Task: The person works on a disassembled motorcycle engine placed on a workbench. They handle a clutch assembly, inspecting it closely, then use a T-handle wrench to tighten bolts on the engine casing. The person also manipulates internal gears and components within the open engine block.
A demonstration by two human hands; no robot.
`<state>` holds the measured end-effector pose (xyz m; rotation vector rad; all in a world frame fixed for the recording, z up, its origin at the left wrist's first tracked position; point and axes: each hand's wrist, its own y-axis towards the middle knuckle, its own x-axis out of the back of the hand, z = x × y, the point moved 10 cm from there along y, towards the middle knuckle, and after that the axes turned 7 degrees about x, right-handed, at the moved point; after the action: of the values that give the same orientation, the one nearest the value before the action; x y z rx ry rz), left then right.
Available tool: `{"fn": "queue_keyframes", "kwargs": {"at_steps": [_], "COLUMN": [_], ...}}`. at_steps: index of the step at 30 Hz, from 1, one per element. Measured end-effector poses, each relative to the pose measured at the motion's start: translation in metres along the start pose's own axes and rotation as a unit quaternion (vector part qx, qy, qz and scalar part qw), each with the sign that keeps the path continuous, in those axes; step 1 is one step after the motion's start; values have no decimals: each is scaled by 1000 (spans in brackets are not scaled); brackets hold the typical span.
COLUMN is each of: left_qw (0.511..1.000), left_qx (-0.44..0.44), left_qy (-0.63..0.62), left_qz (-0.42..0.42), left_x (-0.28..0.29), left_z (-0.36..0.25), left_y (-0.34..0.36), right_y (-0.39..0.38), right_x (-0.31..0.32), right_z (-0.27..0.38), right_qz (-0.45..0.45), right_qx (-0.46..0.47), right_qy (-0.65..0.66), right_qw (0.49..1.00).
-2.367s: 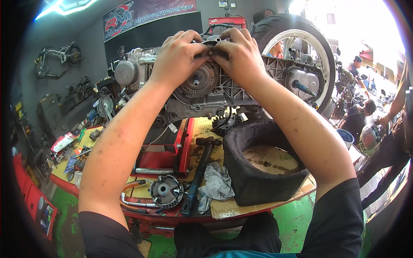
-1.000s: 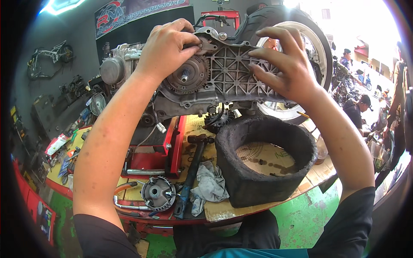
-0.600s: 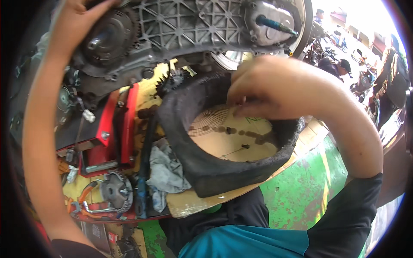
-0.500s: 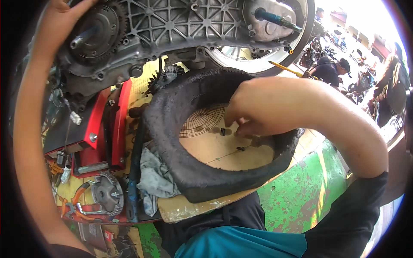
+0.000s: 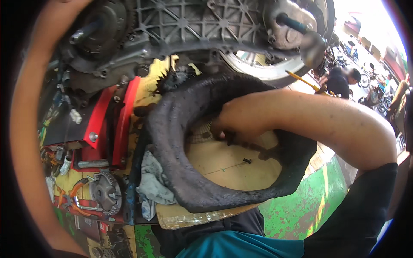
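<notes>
A thick, rough black ring [image 5: 165, 142] lies on cardboard [image 5: 215, 216] in front of me. My right hand [image 5: 238, 122] reaches down inside its opening, fingers bent together near the surface; what they pinch, if anything, is hidden. A small black bolt [image 5: 247, 161] rests inside the opening, below that hand. At the upper left, my left hand [image 5: 69, 10] is up beside the toothed disc [image 5: 97, 30] of a grey ribbed engine case [image 5: 193, 26]; its fingers are cut off by the frame's edge.
A grey rag [image 5: 157, 180] sits left of the ring. Beyond it are a red metal stand [image 5: 124, 116], a round metal part [image 5: 105, 193] and orange-handled pliers [image 5: 77, 187]. A wheel [image 5: 266, 71] and a yellow-handled tool [image 5: 303, 81] are behind. A person [image 5: 340, 81] crouches far right.
My right hand has moved down and left within the ring, over where a second small bolt showed; that bolt is out of sight now. The whole view has shifted slightly.
</notes>
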<state>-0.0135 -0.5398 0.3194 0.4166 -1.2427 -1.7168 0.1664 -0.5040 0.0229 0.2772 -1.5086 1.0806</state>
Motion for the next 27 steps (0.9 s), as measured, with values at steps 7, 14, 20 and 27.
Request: {"fn": "queue_keyframes", "kwargs": {"at_steps": [7, 14, 20, 27], "left_qw": [997, 997, 995, 997], "left_qx": [-11, -5, -6, 35], "left_qy": [-66, -75, -102, -69], "left_qz": [40, 1, 23, 23], "left_x": [-11, -8, -25, -12], "left_z": [30, 35, 53, 33], "left_y": [5, 0, 0, 2], "right_y": [-10, -46, -34, -19], "right_x": [17, 69, 20, -7], "right_z": [14, 12, -27, -32], "right_qz": [-20, -109, -30, 28], "right_qx": [-8, -42, -147, -175], "right_qy": [25, 42, 36, 79], "right_qw": [999, 992, 988, 981]}}
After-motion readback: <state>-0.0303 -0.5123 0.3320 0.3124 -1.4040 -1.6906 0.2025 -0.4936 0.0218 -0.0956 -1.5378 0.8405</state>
